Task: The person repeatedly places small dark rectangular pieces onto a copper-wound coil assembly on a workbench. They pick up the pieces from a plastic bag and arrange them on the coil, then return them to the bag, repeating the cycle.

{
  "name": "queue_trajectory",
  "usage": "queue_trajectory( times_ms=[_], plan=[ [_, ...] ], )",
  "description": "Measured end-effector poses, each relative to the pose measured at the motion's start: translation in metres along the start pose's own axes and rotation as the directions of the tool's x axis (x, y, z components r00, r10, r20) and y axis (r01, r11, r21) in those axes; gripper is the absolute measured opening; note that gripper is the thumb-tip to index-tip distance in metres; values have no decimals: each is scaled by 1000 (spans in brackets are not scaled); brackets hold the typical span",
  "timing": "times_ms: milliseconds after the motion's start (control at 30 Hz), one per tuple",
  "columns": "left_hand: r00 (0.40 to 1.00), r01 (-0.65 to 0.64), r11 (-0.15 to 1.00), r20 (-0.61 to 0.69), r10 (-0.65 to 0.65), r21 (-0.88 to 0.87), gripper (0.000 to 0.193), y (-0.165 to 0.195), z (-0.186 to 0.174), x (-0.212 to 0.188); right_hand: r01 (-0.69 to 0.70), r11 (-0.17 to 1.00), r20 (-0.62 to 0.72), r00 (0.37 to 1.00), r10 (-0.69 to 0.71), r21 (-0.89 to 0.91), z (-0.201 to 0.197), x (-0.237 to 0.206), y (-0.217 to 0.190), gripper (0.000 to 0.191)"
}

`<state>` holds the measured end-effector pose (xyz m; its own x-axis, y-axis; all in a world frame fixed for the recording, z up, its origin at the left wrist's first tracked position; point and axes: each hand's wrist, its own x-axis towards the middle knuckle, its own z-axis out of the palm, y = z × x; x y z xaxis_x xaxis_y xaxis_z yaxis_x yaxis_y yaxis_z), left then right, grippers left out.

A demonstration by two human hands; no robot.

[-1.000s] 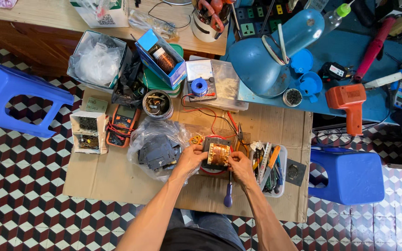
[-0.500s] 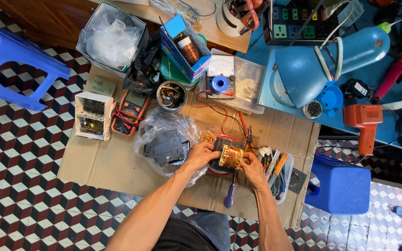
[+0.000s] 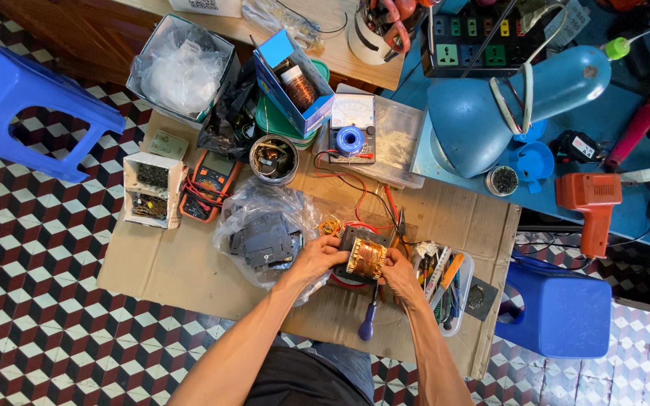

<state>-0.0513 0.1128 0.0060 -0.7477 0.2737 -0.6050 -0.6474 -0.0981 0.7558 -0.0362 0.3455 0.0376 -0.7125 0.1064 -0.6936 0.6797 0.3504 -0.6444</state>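
Note:
Both my hands grip a small transformer [image 3: 365, 257] with a copper-coloured winding, held over a red round object on the cardboard sheet [image 3: 174, 263]. My left hand [image 3: 316, 257] clasps its left side. My right hand [image 3: 399, 269] clasps its right side. Red wires run from the transformer up toward an analogue meter [image 3: 351, 113]. A blue-handled screwdriver [image 3: 369, 322] lies just below my hands. A clear plastic bag with dark parts [image 3: 263, 234] rests against my left hand.
A clear tray of hand tools [image 3: 445, 289] sits right of my right hand. An orange multimeter [image 3: 206, 186], a small tin [image 3: 273, 159] and parts boxes lie at the back left. Blue stools [image 3: 16, 98] stand left and right. An orange drill [image 3: 588, 203] lies on the blue surface.
The view has shifted and tilted slightly, so the table looks rotated. My hands stay on the transformer in the same grip.

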Motion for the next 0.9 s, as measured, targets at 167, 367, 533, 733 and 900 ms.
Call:
queue_trajectory(
  times_ms=[167, 367, 533, 733, 900],
  plan=[
    [1000, -1, 998, 6, 1, -65, 44, -1, -6, -6, 99, 991, 60, 994, -94, -86, -2, 4, -2, 43],
    [1000, -7, 999, 7, 7, -35, 40, 2, -9, -13, 201, 979, 150, 968, -201, 15, -13, -10, -9, 44],
    [998, -48, 997, -38, 50, 56, 44, 4, -6, -19, 94, 995, 165, 981, -99, 32, -17, -19, -19, 44],
    [989, -34, 995, -143, 47, 94, 43, 1, 6, -13, 86, 991, 25, 996, -89, 99, -10, -34, -27, 44],
    [985, -22, 983, -166, 54, 184, 44, 1, 9, -2, 40, 997, -56, 998, -37, 66, -13, -41, -21, 41]
  ],
)
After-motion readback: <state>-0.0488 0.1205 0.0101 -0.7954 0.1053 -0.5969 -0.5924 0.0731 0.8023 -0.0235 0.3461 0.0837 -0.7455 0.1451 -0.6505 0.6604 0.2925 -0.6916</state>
